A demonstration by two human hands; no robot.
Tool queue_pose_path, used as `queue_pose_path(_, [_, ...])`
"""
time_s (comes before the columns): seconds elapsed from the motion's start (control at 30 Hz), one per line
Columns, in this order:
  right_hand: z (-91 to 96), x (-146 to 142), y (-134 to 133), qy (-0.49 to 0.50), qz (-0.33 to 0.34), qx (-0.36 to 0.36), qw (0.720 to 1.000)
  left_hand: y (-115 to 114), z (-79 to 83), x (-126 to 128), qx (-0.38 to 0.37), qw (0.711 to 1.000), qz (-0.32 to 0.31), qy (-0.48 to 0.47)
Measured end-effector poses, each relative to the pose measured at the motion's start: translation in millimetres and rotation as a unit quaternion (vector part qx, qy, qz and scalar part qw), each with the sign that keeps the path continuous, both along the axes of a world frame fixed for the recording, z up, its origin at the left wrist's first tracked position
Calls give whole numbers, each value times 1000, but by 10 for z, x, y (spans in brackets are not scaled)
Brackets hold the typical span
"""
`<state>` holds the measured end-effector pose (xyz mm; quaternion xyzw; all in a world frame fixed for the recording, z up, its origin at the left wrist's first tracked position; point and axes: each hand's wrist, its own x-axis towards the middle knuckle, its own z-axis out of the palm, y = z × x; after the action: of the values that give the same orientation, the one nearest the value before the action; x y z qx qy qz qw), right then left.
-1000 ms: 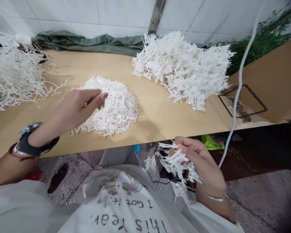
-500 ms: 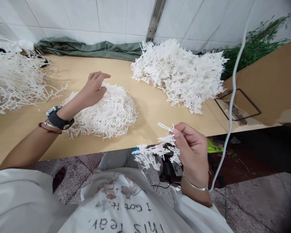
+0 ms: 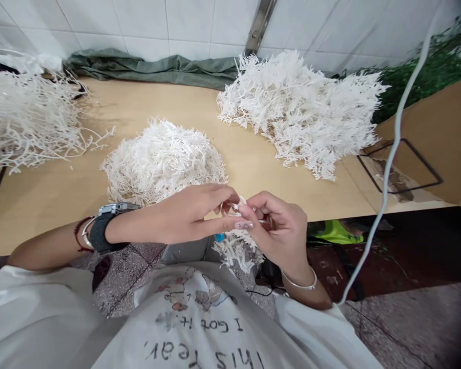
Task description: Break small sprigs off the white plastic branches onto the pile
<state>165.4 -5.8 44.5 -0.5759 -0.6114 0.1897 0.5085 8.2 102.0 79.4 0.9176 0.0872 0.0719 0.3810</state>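
My two hands meet just over the table's front edge. My right hand (image 3: 282, 225) pinches a white, branched plastic-looking sprig (image 3: 240, 253), whose bushy end hangs down below the fingers. From the other side my left hand (image 3: 195, 212), with a watch on its wrist, has its fingertips closed on the upper part of the same sprig. Small white tips show between the fingers, but the exact grip is partly hidden. Behind the left hand lies a rounded pile of short white pieces (image 3: 167, 156) on the table (image 3: 253, 169).
A larger heap of white sprigs (image 3: 299, 113) lies at the back right, and a tangle of bare white stems (image 3: 26, 118) at the left. Green cloth (image 3: 149, 69) runs along the wall. A pale cable (image 3: 394, 143) hangs at the right, before a cardboard piece (image 3: 445, 128) and green plants (image 3: 438, 72).
My left hand has come from above the middle pile to the sprig and closed on it. My right hand has moved slightly left with the sprig.
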Motion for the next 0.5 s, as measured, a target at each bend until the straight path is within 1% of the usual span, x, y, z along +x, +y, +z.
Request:
queue_pose_path(0.07, [0, 6, -3, 5, 5, -3, 1000, 0, -15, -5, -49, 999, -15, 18])
queue_pose_path(0.13, [8, 28, -8, 36, 29, -29, 998, -16, -9, -22, -88, 995, -29, 37])
queue_pose_path(0.17, [13, 44, -9, 63, 59, -55, 995, -30, 0, -34, -102, 993, -35, 43])
queue_pose_path(0.2, [18, 63, -9, 97, 104, -89, 986, -47, 11, -50, -121, 990, -43, 51])
queue_pose_path(0.23, [23, 83, -9, 135, 168, -132, 968, -66, 23, -69, -142, 987, -51, 60])
queue_pose_path(0.27, [24, 103, -9, 172, 239, -181, 938, -85, 35, -91, -166, 982, -60, 67])
queue_pose_path(0.33, [19, 138, -8, 226, 368, -278, 858, -124, 53, -142, -212, 971, -74, 79])
queue_pose_path(0.37, [11, 150, -9, 243, 410, -314, 821, -142, 57, -170, -230, 967, -75, 86])
queue_pose_path(0.4, [0, 158, -13, 252, 434, -338, 796, -159, 58, -200, -246, 962, -73, 92])
queue_pose_path(0.43, [-14, 161, -18, 257, 442, -351, 784, -176, 55, -230, -263, 957, -70, 98])
queue_pose_path(0.5, [-48, 154, -34, 263, 443, -357, 779, -210, 35, -287, -298, 947, -63, 107])
